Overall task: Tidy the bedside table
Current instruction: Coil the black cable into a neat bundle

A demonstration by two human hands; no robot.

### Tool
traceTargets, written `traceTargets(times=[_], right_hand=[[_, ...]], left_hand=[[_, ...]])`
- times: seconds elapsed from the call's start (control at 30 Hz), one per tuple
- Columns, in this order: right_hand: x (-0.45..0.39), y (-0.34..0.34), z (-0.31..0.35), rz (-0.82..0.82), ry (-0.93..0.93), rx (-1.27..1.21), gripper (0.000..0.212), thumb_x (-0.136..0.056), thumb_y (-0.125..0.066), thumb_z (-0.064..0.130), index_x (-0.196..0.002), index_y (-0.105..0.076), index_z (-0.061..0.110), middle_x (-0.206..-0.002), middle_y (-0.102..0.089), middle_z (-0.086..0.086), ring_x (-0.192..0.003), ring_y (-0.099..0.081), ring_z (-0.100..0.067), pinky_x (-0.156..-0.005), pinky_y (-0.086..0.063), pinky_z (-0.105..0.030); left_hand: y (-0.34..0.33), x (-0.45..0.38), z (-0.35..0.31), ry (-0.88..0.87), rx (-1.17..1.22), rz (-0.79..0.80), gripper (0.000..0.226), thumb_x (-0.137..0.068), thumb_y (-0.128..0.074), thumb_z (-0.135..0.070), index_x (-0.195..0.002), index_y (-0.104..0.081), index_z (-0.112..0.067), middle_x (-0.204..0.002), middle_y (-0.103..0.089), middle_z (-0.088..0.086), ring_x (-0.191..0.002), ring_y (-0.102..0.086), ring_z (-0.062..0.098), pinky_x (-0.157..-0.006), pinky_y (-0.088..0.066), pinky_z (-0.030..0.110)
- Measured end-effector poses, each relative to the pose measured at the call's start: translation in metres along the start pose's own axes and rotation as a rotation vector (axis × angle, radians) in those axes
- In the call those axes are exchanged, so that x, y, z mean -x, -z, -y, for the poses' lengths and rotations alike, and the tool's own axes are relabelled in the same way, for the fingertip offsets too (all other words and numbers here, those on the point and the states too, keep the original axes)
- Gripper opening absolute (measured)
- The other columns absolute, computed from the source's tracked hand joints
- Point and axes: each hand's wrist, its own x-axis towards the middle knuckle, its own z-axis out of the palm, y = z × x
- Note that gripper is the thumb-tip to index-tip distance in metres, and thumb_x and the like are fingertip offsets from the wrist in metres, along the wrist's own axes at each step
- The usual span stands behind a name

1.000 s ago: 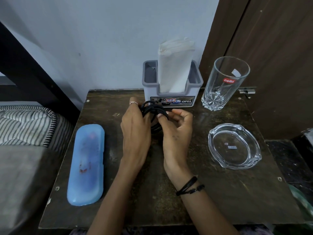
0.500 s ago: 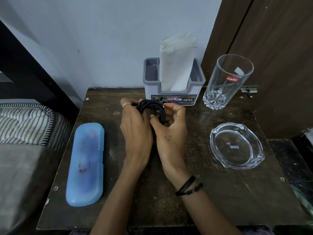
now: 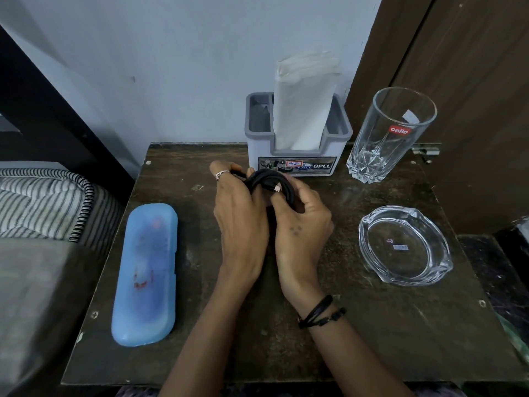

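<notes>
Both hands [image 3: 274,219] at frame centre, fingers pinching coiled cable [image 3: 270,183]; since a second ago, loops tighter, plug end tucked, probably. Coil nearly ready for stowing.

Both hands — left [image 3: 240,216], right [image 3: 300,222] — grip a coiled black cable [image 3: 269,183].

Scuffed dark wooden counter [image 3: 372,325] pushed up against a plain pale blue-grey wall [image 3: 186,53]. Brown wooden door [image 3: 472,67] on the right, bed with striped bedding [image 3: 43,202] and a dark frame [image 3: 43,110] on the left. Dim, soft lighting.
</notes>
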Motion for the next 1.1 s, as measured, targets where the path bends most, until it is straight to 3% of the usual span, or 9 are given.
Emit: traceTargets(times=[0.13,0.33,0.4,0.5,0.67,0.83,0.93,1.03,1.1], right_hand=[[-0.005,0.004,0.004,0.096,-0.049,-0.135,0.037,-0.076,-0.068,-0.001,-0.103,-0.061,0.022,-0.080,-0.070,-0.003,-0.069,-0.063,-0.004,-0.065,-0.050,-0.016],[-0.033,0.017,0.005,0.451,-0.346,-0.389,0.042,-0.080,-0.059,-0.011,-0.108,-0.051,0.018,-0.081,-0.070,-0.006,-0.072,-0.067,-0.014,-0.068,-0.055,-0.028],[-0.039,0.021,0.006,0.534,-0.377,-0.441,0.042,-0.081,-0.057,-0.013,-0.110,-0.051,0.016,-0.083,-0.069,-0.006,-0.072,-0.067,-0.014,-0.066,-0.057,-0.027],[-0.043,0.026,0.005,0.566,-0.296,-0.393,0.043,-0.079,-0.060,-0.012,-0.109,-0.051,0.018,-0.097,-0.065,-0.007,-0.078,-0.066,-0.014,-0.067,-0.057,-0.026],[-0.045,0.029,0.006,0.704,-0.086,-0.269,0.032,-0.079,-0.059,-0.015,-0.094,-0.060,0.014,-0.102,-0.062,-0.002,-0.073,-0.065,-0.007,-0.067,-0.055,-0.019],[-0.048,0.031,0.002,0.784,0.093,-0.023,0.030,-0.079,-0.064,-0.008,-0.097,-0.069,0.016,-0.117,-0.056,-0.003,-0.112,-0.054,-0.005,-0.100,-0.044,-0.023],[-0.050,0.033,0.001,0.823,0.085,0.022,0.031,-0.081,-0.062,-0.008,-0.101,-0.068,0.014,-0.122,-0.056,-0.005,-0.110,-0.055,-0.007,-0.096,-0.046,-0.021],[-0.052,0.037,0.004,0.883,0.043,-0.007,0.030,-0.081,-0.060,-0.012,-0.100,-0.068,0.010,-0.126,-0.053,-0.009,-0.087,-0.059,-0.001,-0.085,-0.047,-0.016],[-0.054,0.038,0.004,0.910,0.033,-0.012,0.027,-0.079,-0.065,-0.008,-0.095,-0.069,0.013,-0.126,-0.053,-0.007,-0.095,-0.060,-0.002,-0.089,-0.047,-0.018]], left_hand=[[0.006,-0.007,0.000,0.025,0.020,0.032,0.012,-0.088,-0.047,-0.008,-0.094,-0.038,-0.013,-0.080,-0.060,0.003,-0.071,-0.055,0.015,-0.058,-0.035,0.028],[0.012,-0.013,0.000,0.104,0.098,0.131,0.009,-0.086,-0.050,-0.008,-0.095,-0.050,-0.009,-0.075,-0.057,-0.009,-0.061,-0.057,-0.007,-0.052,-0.042,0.007],[0.012,-0.015,-0.001,0.177,0.169,0.207,0.009,-0.086,-0.053,-0.012,-0.090,-0.058,-0.005,-0.073,-0.063,-0.004,-0.058,-0.058,-0.009,-0.055,-0.045,0.009],[0.013,-0.017,-0.002,0.362,0.309,0.362,0.013,-0.083,-0.057,-0.018,-0.081,-0.069,-0.015,-0.067,-0.070,-0.003,-0.064,-0.064,0.004,-0.061,-0.052,0.022],[0.016,-0.016,-0.003,0.539,0.353,0.439,0.022,-0.083,-0.054,-0.014,-0.063,-0.061,-0.014,-0.037,-0.052,-0.009,-0.037,-0.051,0.000,-0.038,-0.041,0.012],[0.018,-0.014,-0.001,0.528,0.373,0.447,0.022,-0.086,-0.052,-0.014,-0.067,-0.061,-0.015,-0.040,-0.049,-0.010,-0.038,-0.050,-0.001,-0.038,-0.040,0.010],[0.016,-0.015,-0.002,0.537,0.351,0.440,0.023,-0.085,-0.048,-0.007,-0.067,-0.061,-0.014,-0.037,-0.053,-0.009,-0.035,-0.050,-0.002,-0.037,-0.039,0.010],[0.015,-0.016,-0.003,0.576,0.295,0.425,0.025,-0.085,-0.049,-0.007,-0.064,-0.061,-0.014,-0.040,-0.055,-0.007,-0.038,-0.053,0.004,-0.038,-0.041,0.013],[0.016,-0.017,-0.003,0.596,0.308,0.426,0.026,-0.089,-0.048,-0.010,-0.068,-0.062,-0.016,-0.054,-0.061,-0.002,-0.045,-0.058,0.008,-0.041,-0.046,0.015]])
